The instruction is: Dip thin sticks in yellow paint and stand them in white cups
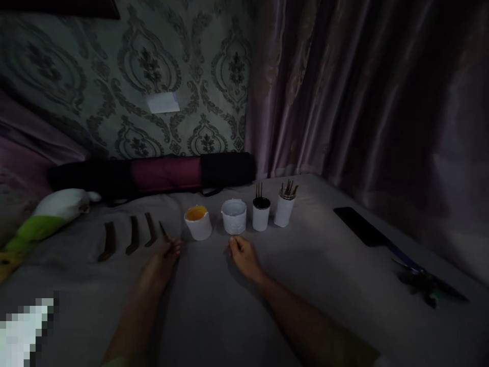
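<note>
My left hand (164,260) rests on the grey sheet, its fingers closed around the lower end of a thin, dark, pointed piece (164,231). To its left lie three brown L-shaped pieces, the largest (109,240) farthest out, then a middle one (133,235) and a smaller one (151,229). My right hand (246,259) is curled into a fist just in front of a white tub with pale contents (234,218); whatever it may hold is hidden. Between the hands, farther back, stands a white tub with orange-yellow contents (199,224).
Right of the tubs are a white cup with a dark top (261,215) and a white cup of thin brown sticks (284,208). A long black-and-maroon bag (166,172) lies along the wall. A plush toy (57,209) sits left; a dark flat paddle-like object (359,226) lies right.
</note>
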`<state>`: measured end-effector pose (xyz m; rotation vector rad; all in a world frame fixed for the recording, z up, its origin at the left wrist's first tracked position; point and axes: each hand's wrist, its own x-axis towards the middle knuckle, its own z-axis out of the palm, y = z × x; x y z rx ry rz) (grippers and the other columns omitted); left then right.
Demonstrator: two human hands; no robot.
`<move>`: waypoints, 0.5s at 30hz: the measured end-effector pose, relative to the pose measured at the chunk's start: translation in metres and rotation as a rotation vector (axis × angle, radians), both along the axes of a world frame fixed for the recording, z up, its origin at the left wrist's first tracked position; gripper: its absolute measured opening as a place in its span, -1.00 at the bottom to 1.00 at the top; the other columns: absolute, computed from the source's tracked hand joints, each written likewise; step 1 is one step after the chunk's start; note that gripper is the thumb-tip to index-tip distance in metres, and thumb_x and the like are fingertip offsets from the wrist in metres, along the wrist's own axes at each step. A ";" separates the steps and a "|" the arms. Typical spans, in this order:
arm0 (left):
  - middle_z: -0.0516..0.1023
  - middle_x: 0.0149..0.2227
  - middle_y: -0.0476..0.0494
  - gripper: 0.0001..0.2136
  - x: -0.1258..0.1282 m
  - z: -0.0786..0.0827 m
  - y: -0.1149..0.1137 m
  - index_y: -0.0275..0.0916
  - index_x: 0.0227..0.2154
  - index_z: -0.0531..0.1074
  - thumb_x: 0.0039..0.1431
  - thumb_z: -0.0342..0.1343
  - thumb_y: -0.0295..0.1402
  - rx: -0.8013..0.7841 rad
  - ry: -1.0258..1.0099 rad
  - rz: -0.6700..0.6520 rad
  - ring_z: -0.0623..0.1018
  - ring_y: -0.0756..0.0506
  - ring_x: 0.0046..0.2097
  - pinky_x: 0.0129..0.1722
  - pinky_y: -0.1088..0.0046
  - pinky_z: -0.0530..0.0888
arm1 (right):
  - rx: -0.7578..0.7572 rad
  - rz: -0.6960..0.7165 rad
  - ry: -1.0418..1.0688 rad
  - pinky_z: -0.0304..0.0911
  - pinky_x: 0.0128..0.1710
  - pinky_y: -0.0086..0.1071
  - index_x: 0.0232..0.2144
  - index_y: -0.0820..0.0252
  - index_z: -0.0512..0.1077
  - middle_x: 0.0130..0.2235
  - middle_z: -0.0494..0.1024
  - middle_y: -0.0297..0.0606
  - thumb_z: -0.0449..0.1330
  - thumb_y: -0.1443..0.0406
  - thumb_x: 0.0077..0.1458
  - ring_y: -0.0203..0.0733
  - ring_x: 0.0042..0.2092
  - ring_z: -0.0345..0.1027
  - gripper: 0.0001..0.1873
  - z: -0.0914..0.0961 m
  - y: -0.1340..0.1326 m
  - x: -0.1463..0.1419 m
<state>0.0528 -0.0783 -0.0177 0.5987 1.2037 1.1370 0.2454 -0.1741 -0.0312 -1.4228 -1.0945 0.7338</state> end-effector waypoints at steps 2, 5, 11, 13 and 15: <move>0.47 -0.46 -0.13 -0.79 0.003 0.002 -0.005 -0.38 -0.48 0.40 0.07 -0.12 -0.65 -0.012 -0.093 0.015 0.46 0.10 -0.47 -0.51 0.70 0.43 | 0.002 0.001 -0.012 0.03 -0.53 -0.50 -0.57 0.22 0.28 -0.61 0.25 -0.40 -0.09 0.15 0.11 -0.37 -0.54 0.15 -0.66 0.000 0.000 0.000; 0.47 -0.44 -0.14 -0.81 0.006 0.005 -0.015 -0.41 -0.46 0.41 0.06 -0.10 -0.67 -0.020 -0.225 0.033 0.47 0.10 -0.46 -0.51 0.72 0.45 | 0.018 -0.006 -0.046 0.03 -0.52 -0.50 -0.59 0.22 0.28 -0.61 0.26 -0.39 -0.09 0.16 0.11 -0.37 -0.53 0.16 -0.65 0.000 0.000 0.000; 0.49 -0.41 -0.13 -0.78 0.010 0.004 -0.034 -0.41 -0.40 0.43 0.06 -0.10 -0.71 0.010 -0.262 -0.014 0.46 0.13 -0.48 -0.51 0.75 0.46 | 0.028 -0.017 -0.069 0.03 -0.52 -0.49 -0.57 0.24 0.30 -0.61 0.28 -0.38 -0.08 0.16 0.11 -0.37 -0.54 0.17 -0.65 0.000 -0.001 0.000; 0.49 -0.42 -0.12 -0.78 0.011 0.004 -0.038 -0.40 -0.41 0.44 0.06 -0.09 -0.70 0.017 -0.257 -0.027 0.45 0.13 -0.49 -0.52 0.75 0.45 | 0.025 -0.006 -0.052 0.03 -0.53 -0.50 -0.57 0.24 0.30 -0.61 0.28 -0.38 -0.08 0.16 0.11 -0.37 -0.54 0.17 -0.65 0.001 -0.001 0.000; 0.50 -0.43 -0.11 -0.79 0.013 0.004 -0.042 -0.39 -0.42 0.44 0.06 -0.07 -0.68 0.020 -0.239 -0.040 0.45 0.13 -0.50 -0.54 0.73 0.45 | 0.018 -0.009 -0.043 0.03 -0.53 -0.50 -0.58 0.23 0.29 -0.61 0.27 -0.38 -0.08 0.15 0.10 -0.38 -0.54 0.16 -0.65 0.000 0.000 0.000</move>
